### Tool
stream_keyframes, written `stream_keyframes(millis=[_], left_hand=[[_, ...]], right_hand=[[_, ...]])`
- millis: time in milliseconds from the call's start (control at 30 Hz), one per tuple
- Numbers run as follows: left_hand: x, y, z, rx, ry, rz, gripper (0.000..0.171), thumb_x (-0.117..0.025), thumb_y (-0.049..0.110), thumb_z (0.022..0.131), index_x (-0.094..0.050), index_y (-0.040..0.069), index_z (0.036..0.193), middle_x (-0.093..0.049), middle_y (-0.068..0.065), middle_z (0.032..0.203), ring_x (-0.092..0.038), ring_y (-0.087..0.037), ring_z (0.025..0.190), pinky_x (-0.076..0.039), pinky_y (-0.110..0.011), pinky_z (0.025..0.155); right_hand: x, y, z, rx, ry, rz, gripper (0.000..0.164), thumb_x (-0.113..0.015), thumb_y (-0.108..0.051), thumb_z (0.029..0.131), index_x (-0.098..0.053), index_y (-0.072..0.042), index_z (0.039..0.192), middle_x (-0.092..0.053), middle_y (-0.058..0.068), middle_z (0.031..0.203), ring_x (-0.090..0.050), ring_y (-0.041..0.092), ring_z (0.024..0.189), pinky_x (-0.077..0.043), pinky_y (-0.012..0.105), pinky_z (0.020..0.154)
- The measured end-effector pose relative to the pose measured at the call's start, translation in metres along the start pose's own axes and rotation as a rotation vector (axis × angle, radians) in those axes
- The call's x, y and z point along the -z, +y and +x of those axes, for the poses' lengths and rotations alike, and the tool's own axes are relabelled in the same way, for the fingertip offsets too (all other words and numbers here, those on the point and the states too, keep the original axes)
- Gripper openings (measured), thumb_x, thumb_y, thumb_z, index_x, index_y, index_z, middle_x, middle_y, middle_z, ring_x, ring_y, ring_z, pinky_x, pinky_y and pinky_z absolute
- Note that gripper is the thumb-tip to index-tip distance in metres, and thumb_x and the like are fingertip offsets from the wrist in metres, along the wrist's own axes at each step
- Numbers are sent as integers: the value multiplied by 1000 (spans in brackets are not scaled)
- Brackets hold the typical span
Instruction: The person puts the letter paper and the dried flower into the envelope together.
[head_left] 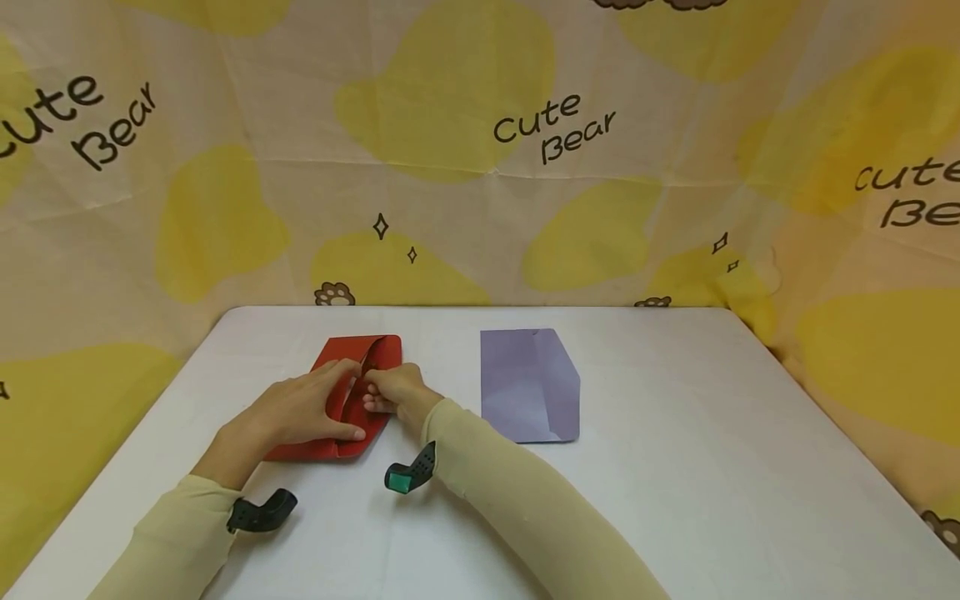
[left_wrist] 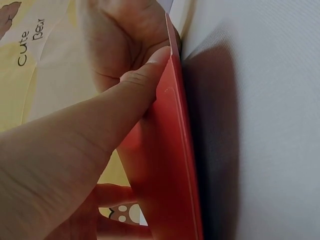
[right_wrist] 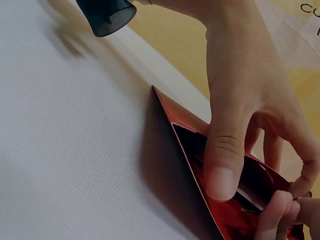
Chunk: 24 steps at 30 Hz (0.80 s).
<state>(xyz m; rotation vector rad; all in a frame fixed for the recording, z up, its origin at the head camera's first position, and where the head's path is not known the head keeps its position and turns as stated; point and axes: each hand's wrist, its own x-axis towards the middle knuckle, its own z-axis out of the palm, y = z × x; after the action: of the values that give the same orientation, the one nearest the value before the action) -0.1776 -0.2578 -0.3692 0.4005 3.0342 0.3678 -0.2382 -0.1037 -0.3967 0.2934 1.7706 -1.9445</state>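
Note:
A red envelope (head_left: 300,451) is tilted up at the left of the table, its mouth gaping toward the flap on the right. My left hand (head_left: 300,408) grips it across its width, thumb on the near edge and fingers on the far edge, which bows the mouth apart. Curled fingers of my right hand (head_left: 397,392) are at the far part of the mouth, over the flap. They pinch a small dark thing (right_wrist: 308,194), mostly hidden by the fingertips; I cannot tell its kind. Inside the envelope, the right wrist view shows dark shadow and a greyish strip.
A lavender envelope (head_left: 517,383) lies on the white table (head_left: 675,467) to the right of the red one, flap to the right. Behind the table hangs a yellow and cream printed cloth (head_left: 450,208). Dark wrist-worn devices (head_left: 262,511) stick out from both sleeves.

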Motion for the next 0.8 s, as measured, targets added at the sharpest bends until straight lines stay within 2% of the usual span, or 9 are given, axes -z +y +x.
stream_keyframes(millis=[333,633,800], left_hand=[[0,1,1,2,-2,7,91,-81,65,71,-45,19,141,-56,-15,140,-65,-31,102,-55,-59,81],[-1,0,0,-8,7,13,91,-81,65,71,-45,18,140,-57,-15,139,-66,-31,100,-55,-60,81],[-1,-1,1,-12,5,15,90,-81,65,72,-45,19,139,-57,-14,138,-66,-30,101,-55,-59,80]], right_hand=[[-1,-1,0,-10,2,28,21,-65,-9,94,-61,-7,74,-59,1,60,-58,7,47,-52,17,47],[-5,-2,-3,-11,28,25,25,-66,-9,94,-60,-7,70,-58,0,58,-56,6,45,-50,17,44],[-1,-2,-3,-19,-7,19,21,-67,-10,94,-63,-7,74,-61,1,61,-60,8,47,-52,17,48]])
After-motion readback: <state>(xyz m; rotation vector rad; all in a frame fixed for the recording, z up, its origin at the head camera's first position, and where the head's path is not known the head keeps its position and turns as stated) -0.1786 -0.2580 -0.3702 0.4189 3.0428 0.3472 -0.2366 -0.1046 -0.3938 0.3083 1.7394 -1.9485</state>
